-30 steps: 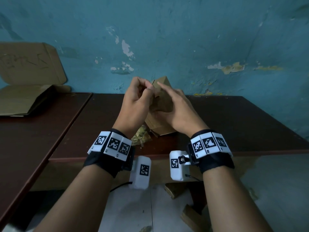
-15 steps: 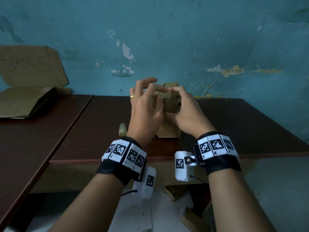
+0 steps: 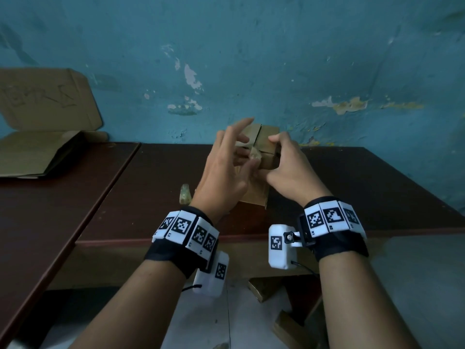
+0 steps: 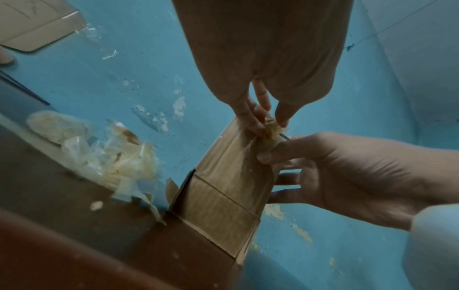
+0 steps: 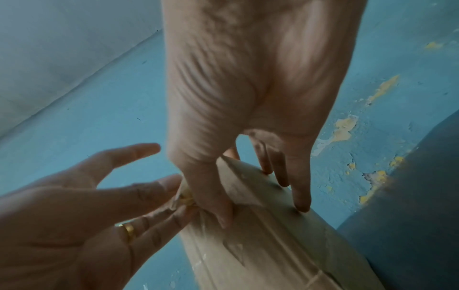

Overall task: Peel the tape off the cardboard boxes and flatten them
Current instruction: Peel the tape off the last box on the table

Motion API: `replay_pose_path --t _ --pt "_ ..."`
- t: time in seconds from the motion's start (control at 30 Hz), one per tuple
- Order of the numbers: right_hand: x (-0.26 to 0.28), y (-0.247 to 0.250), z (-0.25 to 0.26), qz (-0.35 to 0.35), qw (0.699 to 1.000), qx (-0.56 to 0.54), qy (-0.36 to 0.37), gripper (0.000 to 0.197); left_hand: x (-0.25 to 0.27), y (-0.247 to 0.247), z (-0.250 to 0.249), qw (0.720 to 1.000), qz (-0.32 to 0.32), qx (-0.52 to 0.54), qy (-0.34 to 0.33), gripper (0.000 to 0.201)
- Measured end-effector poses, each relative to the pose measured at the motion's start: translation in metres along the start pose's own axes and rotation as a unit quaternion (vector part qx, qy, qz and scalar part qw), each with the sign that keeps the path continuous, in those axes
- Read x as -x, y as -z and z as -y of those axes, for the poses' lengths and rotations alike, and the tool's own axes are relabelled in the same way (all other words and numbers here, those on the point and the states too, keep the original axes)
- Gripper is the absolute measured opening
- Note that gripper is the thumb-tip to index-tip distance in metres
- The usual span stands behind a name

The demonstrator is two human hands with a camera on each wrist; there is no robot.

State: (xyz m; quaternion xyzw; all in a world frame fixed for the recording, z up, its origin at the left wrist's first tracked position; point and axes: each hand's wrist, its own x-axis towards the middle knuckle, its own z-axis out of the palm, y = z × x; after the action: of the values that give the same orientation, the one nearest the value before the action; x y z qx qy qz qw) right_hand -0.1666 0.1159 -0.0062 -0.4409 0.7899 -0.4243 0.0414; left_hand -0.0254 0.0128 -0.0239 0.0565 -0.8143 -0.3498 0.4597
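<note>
A small brown cardboard box point(image 3: 266, 137) stands upright on the dark table point(image 3: 352, 187). My left hand point(image 3: 247, 159) is at its top left. In the left wrist view its thumb and fingers pinch a crumpled strip of clear tape point(image 4: 269, 126) still stuck to the box point(image 4: 223, 196); its index finger points up and away. My right hand point(image 3: 281, 157) grips the top of the box from the right. The right wrist view shows its thumb pressing the near face of the box point(image 5: 261, 245) and its fingers lying over the top edge. The box's far side is hidden.
A wad of peeled tape point(image 3: 185, 197) lies on the table just left of the box. Flattened cardboard point(image 3: 37, 152) lies on the neighbouring table at the left, with another sheet point(image 3: 47, 96) leaning on the blue wall. The table's front edge is near my wrists.
The box was tilted between both hands and now stands upright. My left hand has spread its fingers and taken the tape at the top; the right hand has shifted to the box's top.
</note>
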Motion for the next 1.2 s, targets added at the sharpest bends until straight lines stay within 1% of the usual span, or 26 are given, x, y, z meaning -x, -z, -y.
replay_pose_path --t 0.03,0.07,0.13,0.17,0.2,0.27,0.33,0.43,0.53,0.6,0.67,0.7,0.73,0.83,0.93,1.0,1.03,1.13,1.2 --pt "0.002 0.003 0.002 0.011 1.000 -0.007 -0.001 0.074 0.000 0.001 0.000 1.000 0.000 0.009 0.013 0.059" --pt "0.004 0.005 0.003 0.022 1.000 -0.019 0.003 0.069 -0.001 0.000 0.002 1.000 -0.009 0.008 0.019 0.055" --pt "0.006 0.008 0.006 0.035 0.997 -0.062 0.021 0.055 -0.002 -0.001 0.006 0.998 -0.031 -0.055 0.015 0.026" --pt "0.006 0.008 0.008 0.033 0.995 -0.084 0.034 0.047 -0.002 -0.001 0.008 0.995 -0.034 -0.089 0.014 0.015" --pt "0.006 0.007 0.010 0.025 0.994 -0.100 0.045 0.040 -0.001 -0.001 0.010 0.994 -0.032 -0.097 0.021 0.009" --pt "0.003 0.004 0.011 -0.005 0.993 -0.099 0.058 0.026 -0.001 0.000 0.011 0.997 -0.020 -0.051 0.051 0.008" --pt "0.000 0.003 0.009 -0.033 0.993 -0.083 0.075 0.021 -0.002 0.004 0.013 0.997 0.000 0.012 0.074 0.005" --pt "-0.002 0.004 0.007 -0.032 0.993 -0.073 0.083 0.022 -0.001 0.010 0.015 0.993 0.039 0.059 0.093 0.013" --pt "-0.003 0.002 0.006 -0.034 0.993 -0.066 0.088 0.019 0.006 0.005 0.015 0.994 0.050 0.060 0.081 0.013" --pt "-0.005 0.000 0.006 -0.045 0.993 -0.061 0.090 0.015 0.009 -0.002 0.013 0.994 0.048 0.074 0.068 0.023" --pt "-0.005 -0.001 0.005 -0.045 0.994 -0.063 0.083 0.014 0.009 -0.006 0.012 0.993 0.032 0.084 0.073 0.038" --pt "-0.005 -0.001 0.004 -0.043 0.994 -0.065 0.081 0.014 0.008 -0.007 0.013 0.994 0.021 0.076 0.076 0.042" --pt "-0.005 -0.001 0.004 -0.040 0.994 -0.066 0.079 0.014 0.007 -0.007 0.013 0.996 0.011 0.051 0.074 0.043" --pt "-0.001 0.002 0.005 -0.025 0.994 -0.077 0.070 0.012 0.006 -0.011 0.015 0.999 -0.009 -0.035 0.038 0.033" --pt "0.000 0.006 0.004 -0.008 0.988 -0.139 0.061 0.007 0.005 -0.015 0.015 0.997 -0.028 -0.066 0.035 0.027" --pt "0.000 0.006 0.003 -0.005 0.984 -0.169 0.061 0.014 0.004 -0.016 0.016 0.996 -0.040 -0.070 0.029 0.023" --pt "-0.001 0.005 0.002 -0.005 0.984 -0.167 0.063 0.016 0.005 -0.017 0.016 0.996 -0.042 -0.071 0.027 0.021" --pt "-0.004 0.001 -0.001 0.000 0.988 -0.135 0.078 0.032 0.004 -0.017 0.016 0.996 -0.046 -0.068 0.026 0.013" --pt "-0.006 0.000 -0.003 0.001 0.988 -0.134 0.082 0.032 0.004 -0.017 0.017 0.996 -0.056 -0.064 0.024 0.011"
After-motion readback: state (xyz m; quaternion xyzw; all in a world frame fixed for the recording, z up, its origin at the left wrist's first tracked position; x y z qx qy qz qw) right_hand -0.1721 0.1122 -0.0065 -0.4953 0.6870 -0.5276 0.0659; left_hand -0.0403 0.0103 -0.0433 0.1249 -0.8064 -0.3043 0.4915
